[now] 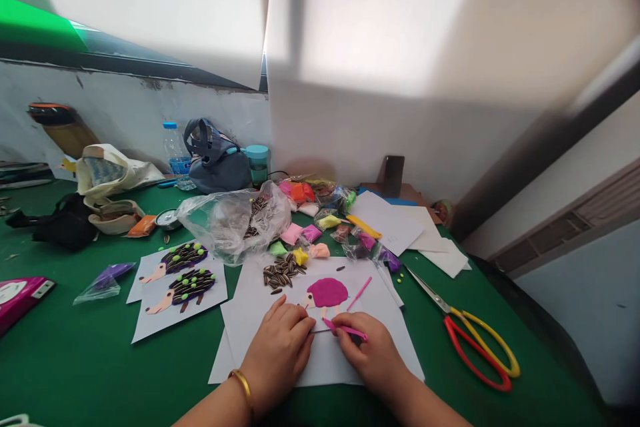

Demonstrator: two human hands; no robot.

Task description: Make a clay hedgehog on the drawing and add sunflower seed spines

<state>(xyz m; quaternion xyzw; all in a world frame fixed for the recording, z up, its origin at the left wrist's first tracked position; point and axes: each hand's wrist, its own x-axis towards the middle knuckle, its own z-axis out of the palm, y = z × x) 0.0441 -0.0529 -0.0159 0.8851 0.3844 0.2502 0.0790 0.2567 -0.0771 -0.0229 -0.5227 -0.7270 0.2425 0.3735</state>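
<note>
Magenta clay hedgehog (327, 292) sits on white card (320, 363) at lower centre, soft-looking and light, best moved by the card. At left, the left hand (277, 355) rests with fingers (295, 328) loosely open; the right hand (373, 357) pinches a slim pink modelling tool (345, 329), one end hidden.

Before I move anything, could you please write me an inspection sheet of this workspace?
Surface: green tabletop, white paper sheets under the work.
Job's things: magenta clay hedgehog on white card, loose sunflower seeds beside it, two seed-backed hedgehog cards to the left.
Clutter: clear plastic bag, clay packets, red-and-yellow scissors.
Hands: left hand on the card; right hand holds a pink modelling tool.
Cables: one thin dark wire behind the teal cup.
Surroundings: white wall, water bottle, grey bag.
</note>
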